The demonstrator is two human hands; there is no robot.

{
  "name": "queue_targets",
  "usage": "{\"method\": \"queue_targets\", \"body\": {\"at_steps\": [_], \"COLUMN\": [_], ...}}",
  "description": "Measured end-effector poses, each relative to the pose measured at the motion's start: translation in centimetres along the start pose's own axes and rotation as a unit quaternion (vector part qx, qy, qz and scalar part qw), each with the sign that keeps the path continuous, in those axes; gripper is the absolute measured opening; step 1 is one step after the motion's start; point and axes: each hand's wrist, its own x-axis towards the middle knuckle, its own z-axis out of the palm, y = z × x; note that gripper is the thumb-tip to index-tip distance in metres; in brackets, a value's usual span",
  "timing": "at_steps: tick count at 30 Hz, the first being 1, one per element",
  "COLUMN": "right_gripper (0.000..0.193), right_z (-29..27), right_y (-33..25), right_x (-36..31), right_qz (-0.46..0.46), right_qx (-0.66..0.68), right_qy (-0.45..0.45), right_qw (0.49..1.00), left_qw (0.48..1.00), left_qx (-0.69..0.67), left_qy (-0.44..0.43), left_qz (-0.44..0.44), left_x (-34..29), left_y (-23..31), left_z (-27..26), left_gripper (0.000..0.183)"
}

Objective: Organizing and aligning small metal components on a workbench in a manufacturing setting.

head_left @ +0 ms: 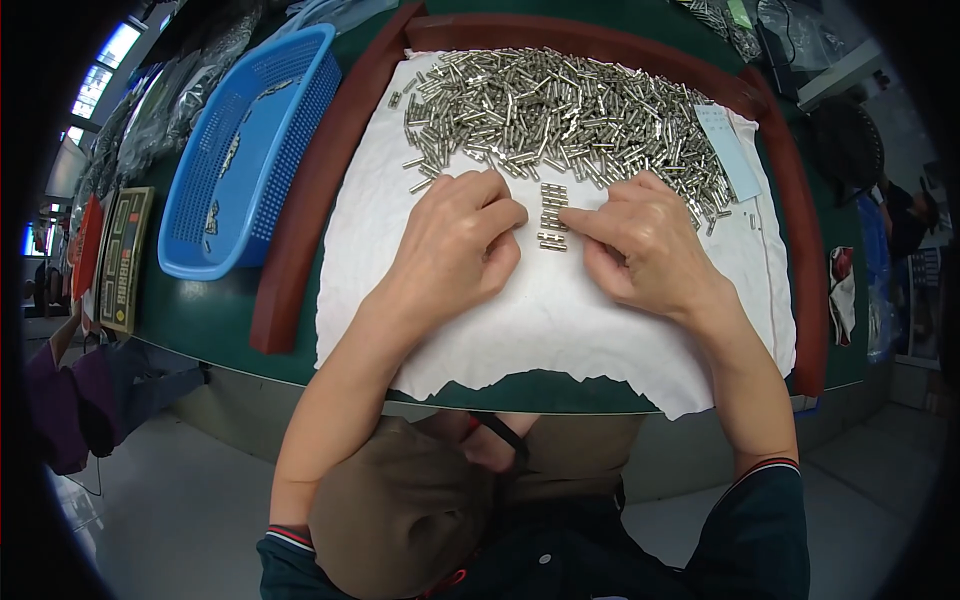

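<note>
Small shiny metal pins stand in a short column on a white cloth, lying crosswise one behind another. To the left of this column is my left hand, its fingers curled and its index fingertip a small gap from the pins. Whatever its fingers may hold is hidden. My right hand rests on the other side, index finger stretched out and touching the column's right ends, thumb held apart. Beyond both hands spreads a large heap of the same loose pins.
A red-brown wooden frame borders the cloth on the left, back and right. On the green table a blue plastic basket with a few pins inside stands at left. A pale blue paper slip lies beside the heap; a box sits far left.
</note>
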Motion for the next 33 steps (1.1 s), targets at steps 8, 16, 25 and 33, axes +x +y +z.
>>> {"method": "queue_targets", "body": {"at_steps": [8,16,25,33], "right_gripper": [0.014,0.017,0.024,0.028], "right_z": [-0.12,-0.26,0.03,0.37], "right_y": [-0.15,-0.10,-0.41,0.03], "right_x": [0.03,0.04,-0.02,-0.22], "right_qz": [-0.035,-0.046,-0.065,-0.006], "right_qx": [0.022,0.016,0.025,-0.005], "right_qy": [-0.008,0.001,-0.050,0.010], "right_qw": [0.999,0.999,0.996,1.000], "left_qw": [0.999,0.998,1.000,1.000], "left_qx": [-0.024,-0.027,0.013,0.022], "left_qy": [-0.021,-0.034,0.015,0.014], "left_qz": [0.040,0.045,0.001,-0.004], "left_x": [0.23,0.21,0.04,0.09], "left_y": [0.15,0.36,-0.06,0.08], "left_z": [0.06,-0.05,0.04,0.04], "left_gripper": [0.018,0.019,0.016,0.015]}}
